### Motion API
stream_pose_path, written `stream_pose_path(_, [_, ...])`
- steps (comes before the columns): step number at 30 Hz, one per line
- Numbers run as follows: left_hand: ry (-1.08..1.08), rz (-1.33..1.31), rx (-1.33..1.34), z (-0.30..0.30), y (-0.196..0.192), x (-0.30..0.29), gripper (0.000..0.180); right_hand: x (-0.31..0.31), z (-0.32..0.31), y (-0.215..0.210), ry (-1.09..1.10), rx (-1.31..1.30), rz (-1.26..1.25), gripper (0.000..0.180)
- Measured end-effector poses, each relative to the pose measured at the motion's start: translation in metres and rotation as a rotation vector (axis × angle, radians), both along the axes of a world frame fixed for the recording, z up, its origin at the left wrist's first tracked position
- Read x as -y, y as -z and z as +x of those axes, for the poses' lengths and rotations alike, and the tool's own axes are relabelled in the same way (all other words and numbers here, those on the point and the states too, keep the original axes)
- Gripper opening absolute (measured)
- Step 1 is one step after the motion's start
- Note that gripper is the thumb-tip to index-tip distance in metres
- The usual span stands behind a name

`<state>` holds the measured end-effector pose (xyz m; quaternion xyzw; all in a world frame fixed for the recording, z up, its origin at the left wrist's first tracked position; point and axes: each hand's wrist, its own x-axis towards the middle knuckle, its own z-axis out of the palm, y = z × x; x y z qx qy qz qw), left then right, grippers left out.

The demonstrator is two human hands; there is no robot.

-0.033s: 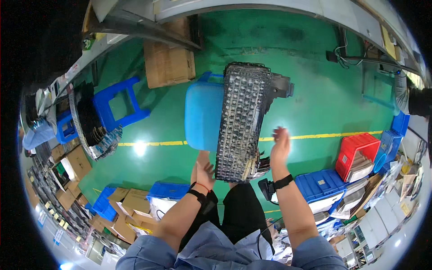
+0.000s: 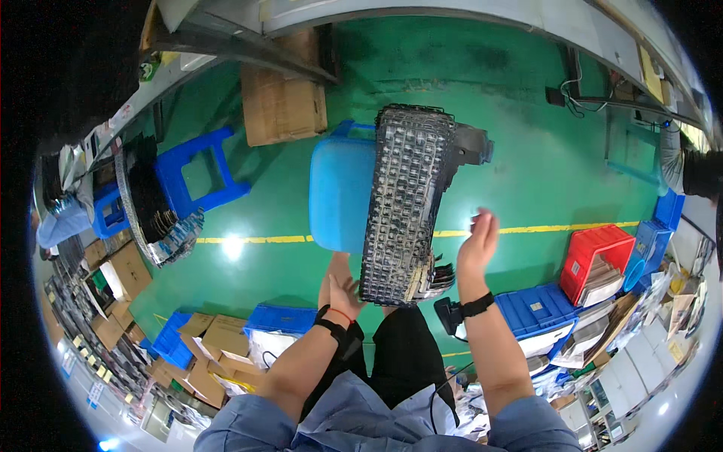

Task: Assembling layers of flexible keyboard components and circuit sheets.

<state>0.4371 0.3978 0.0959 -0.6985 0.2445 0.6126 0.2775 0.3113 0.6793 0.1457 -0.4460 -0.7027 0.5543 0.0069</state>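
A stack of dark laptop keyboard panels (image 2: 407,203) with bare key positions and no keycaps lies lengthwise in front of me. Its left side overlaps the blue stool seat (image 2: 340,196). Thin dark flaps (image 2: 439,280) fan out at its near right corner, and a black piece (image 2: 473,145) juts from the far right. Close against the near left edge is my left hand (image 2: 340,280), fingers stretched out; whether it touches the panels I cannot tell. Off to the right of the stack, my right hand (image 2: 478,245) is raised with fingers extended, holding nothing.
Another blue stool (image 2: 197,173) and a cardboard box (image 2: 285,113) stand on the green floor at the left and far left. A red crate (image 2: 595,252) and a blue lidded bin (image 2: 536,307) are at the right. Cartons (image 2: 226,335) sit near left; a bench edge (image 2: 422,11) curves along the far side.
My right hand has shifted slightly to the right, away from the stack. My left hand and the keyboard panels look nearly unmoved.
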Motion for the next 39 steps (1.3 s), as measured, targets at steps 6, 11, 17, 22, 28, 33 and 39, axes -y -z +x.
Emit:
stream_pose_path(6, [-0.569, 0.265, -0.135, 0.019, 0.001, -0.039, 0.083, 0.011, -0.182, -0.03, -0.619, -0.332, 0.056, 0.042])
stream_pose_path(11, [-0.768, 0.318, -0.329, 0.025, 0.023, -0.063, 0.084, 0.023, -0.278, 0.035, -1.266, 0.337, 0.158, 0.08])
stream_pose_path(17, [-0.862, 0.461, -0.429, 0.026, 0.014, -0.06, 0.083, 0.028, -0.281, 0.033, -1.297, 0.446, 0.237, 0.09])
stream_pose_path(22, [-0.891, 0.445, -0.371, 0.019, -0.017, -0.053, 0.071, 0.037, -0.277, 0.02, -1.282, 0.528, 0.187, 0.086])
stream_pose_path(28, [-0.749, 0.237, -0.277, 0.045, 0.009, -0.047, 0.072, 0.03, -0.277, 0.021, -1.338, 0.447, 0.312, 0.086])
stream_pose_path(33, [-0.387, -0.068, -0.216, 0.044, 0.002, -0.023, 0.063, -0.005, -0.221, 0.004, -0.642, -0.273, 0.392, 0.063])
stream_pose_path(39, [-0.04, -0.336, -0.374, 0.035, 0.016, 0.04, 0.057, -0.014, -0.022, 0.008, -0.24, -0.008, -0.194, 0.076])
